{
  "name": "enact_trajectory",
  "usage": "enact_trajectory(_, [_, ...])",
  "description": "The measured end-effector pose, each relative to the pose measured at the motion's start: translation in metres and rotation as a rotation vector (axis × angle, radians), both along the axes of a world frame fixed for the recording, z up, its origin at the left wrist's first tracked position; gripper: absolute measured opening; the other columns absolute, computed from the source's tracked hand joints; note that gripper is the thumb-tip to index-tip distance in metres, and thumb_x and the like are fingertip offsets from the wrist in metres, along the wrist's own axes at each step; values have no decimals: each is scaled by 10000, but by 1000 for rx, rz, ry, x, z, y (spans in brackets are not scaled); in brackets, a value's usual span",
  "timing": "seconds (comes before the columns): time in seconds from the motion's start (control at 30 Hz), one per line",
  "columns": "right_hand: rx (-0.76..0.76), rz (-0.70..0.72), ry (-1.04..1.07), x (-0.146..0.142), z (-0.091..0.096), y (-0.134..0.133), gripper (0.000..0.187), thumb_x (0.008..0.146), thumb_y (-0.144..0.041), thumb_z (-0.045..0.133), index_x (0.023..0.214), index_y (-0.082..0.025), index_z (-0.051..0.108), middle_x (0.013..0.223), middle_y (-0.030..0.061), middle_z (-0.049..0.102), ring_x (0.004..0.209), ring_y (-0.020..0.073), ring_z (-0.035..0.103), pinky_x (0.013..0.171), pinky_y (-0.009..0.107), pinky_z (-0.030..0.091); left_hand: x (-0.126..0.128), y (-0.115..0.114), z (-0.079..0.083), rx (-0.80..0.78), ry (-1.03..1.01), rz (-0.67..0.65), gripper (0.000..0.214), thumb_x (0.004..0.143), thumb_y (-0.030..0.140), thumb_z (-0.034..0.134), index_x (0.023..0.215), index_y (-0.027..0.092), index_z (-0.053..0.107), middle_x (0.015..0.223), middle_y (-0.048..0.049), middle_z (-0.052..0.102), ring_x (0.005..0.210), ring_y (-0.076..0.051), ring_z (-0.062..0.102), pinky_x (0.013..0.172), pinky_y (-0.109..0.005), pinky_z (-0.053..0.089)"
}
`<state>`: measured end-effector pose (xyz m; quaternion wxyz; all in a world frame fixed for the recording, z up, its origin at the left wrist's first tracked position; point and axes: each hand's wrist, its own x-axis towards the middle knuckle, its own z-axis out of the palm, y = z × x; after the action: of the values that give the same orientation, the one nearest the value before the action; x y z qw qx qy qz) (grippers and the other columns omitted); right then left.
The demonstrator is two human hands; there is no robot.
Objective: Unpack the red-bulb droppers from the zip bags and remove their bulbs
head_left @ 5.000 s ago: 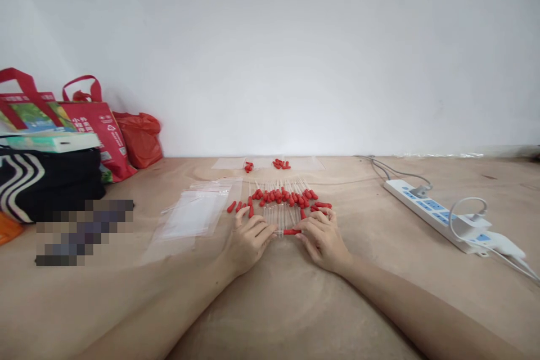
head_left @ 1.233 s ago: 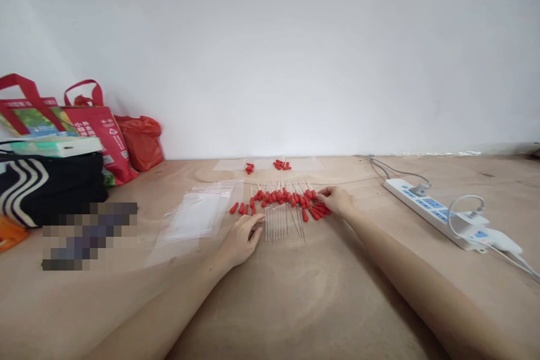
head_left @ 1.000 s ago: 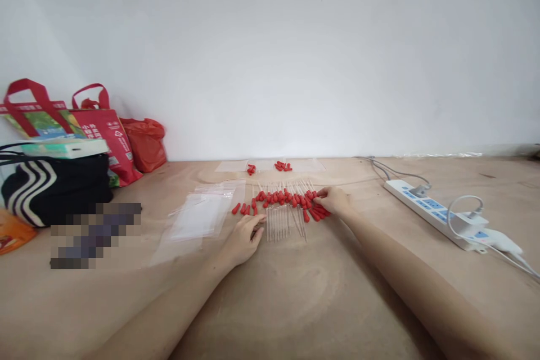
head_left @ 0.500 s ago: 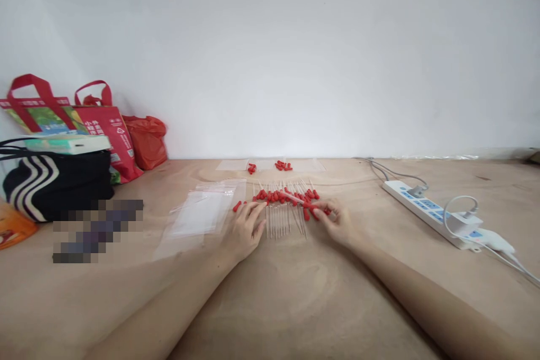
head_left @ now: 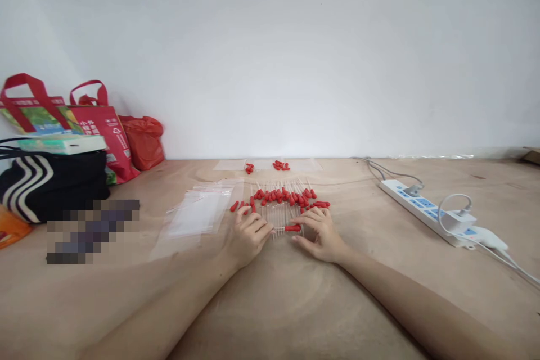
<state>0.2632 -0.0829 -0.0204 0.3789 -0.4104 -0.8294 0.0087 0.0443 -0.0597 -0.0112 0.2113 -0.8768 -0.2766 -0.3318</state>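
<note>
The left hand (head_left: pixel 251 234) and right hand (head_left: pixel 321 235) reach in from the near side, palms down, facing each other. The left fingers are clamped on a dropper (head_left: pixel 292 228) by its clear end; the right thumb and index finger stand apart around its red end. It lies level between the hands, over the clear tubes (head_left: pixel 278 214). Half a second ago the right hand had it slanted above the red heap (head_left: pixel 287 197). Counted: one dropper in hand, one power strip (head_left: pixel 427 213) at right, two red clusters (head_left: pixel 250 169) (head_left: pixel 282 166) on the far surface (head_left: pixel 287 304).
</note>
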Motion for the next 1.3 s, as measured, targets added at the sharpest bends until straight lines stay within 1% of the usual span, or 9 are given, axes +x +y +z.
enact_trajectory(0.17, [145, -38, -64, -8, -1, -1, 178, 813, -326, 492, 862, -242, 641, 760, 18, 617, 734, 141, 468, 736, 336, 271, 4, -4, 4, -29, 36, -16, 162, 841, 237, 456, 793, 209, 608, 661, 24, 628, 704, -135, 533, 877, -422, 273])
enact_trajectory(0.27, [174, -24, -93, -9, 0, -3, 183, 817, -320, 480, 833, -242, 644, 721, 15, 611, 717, 140, 456, 742, 342, 260, 5, -6, 5, -49, 78, -19, 183, 847, 248, 449, 762, 215, 608, 630, 31, 618, 671, -124, 524, 883, -419, 272])
enact_trajectory(0.43, [162, 7, -151, -7, 2, -6, 216, 822, -309, 455, 737, -220, 632, 629, 10, 577, 708, 144, 442, 767, 361, 241, 3, -9, 8, -40, 67, -28, 236, 848, 227, 438, 672, 200, 593, 555, 37, 581, 616, -105, 511, 882, -407, 278])
enact_trajectory(0.8, [95, 96, -215, -2, 7, -8, 178, 792, -263, 434, 653, -185, 512, 630, -10, 529, 747, 145, 450, 854, 400, 207, 2, -9, 8, -25, 41, -82, 221, 834, 181, 448, 655, 188, 577, 516, 50, 553, 571, -90, 506, 879, -393, 275])
enact_trajectory(0.93, [82, -41, -129, 13, 5, -5, 230, 804, -240, 375, 598, -183, 460, 593, -13, 490, 644, 122, 428, 833, 369, 242, -14, -3, 7, -27, -30, 2, 208, 829, 178, 442, 674, 192, 581, 576, 35, 592, 575, -98, 520, 829, -373, 314])
enact_trajectory(1.03, [55, -122, -8, 19, 2, -2, 216, 837, -276, 373, 706, -194, 525, 647, -5, 542, 669, 125, 469, 819, 346, 249, -21, 3, 3, -49, -43, 66, 224, 848, 222, 421, 700, 186, 585, 592, 16, 582, 550, -105, 507, 696, -309, 367])
enact_trajectory(1.13, [57, -179, 75, 20, -1, 4, 223, 852, -303, 369, 844, -215, 574, 744, 19, 599, 733, 141, 506, 800, 330, 258, -20, 9, -3, -126, -57, 104, 234, 870, 228, 364, 851, 176, 592, 682, -19, 572, 624, -126, 530, 618, -259, 393])
enact_trajectory(1.23, [46, -330, 169, 24, -5, 13, 264, 852, -307, 344, 905, -217, 587, 817, 37, 620, 771, 153, 521, 771, 318, 273, -19, 16, -8, -194, -112, 154, 288, 861, 170, 319, 1057, 147, 530, 789, -52, 537, 704, -140, 538, 641, -249, 433])
enact_trajectory(1.3, [27, -454, 224, 29, -7, 19, 272, 830, -338, 365, 912, -202, 586, 816, 43, 624, 767, 161, 525, 767, 320, 276, -19, 19, -9, -211, -135, 162, 346, 828, 107, 308, 1124, 136, 484, 839, -62, 511, 725, -139, 536, 663, -253, 449])
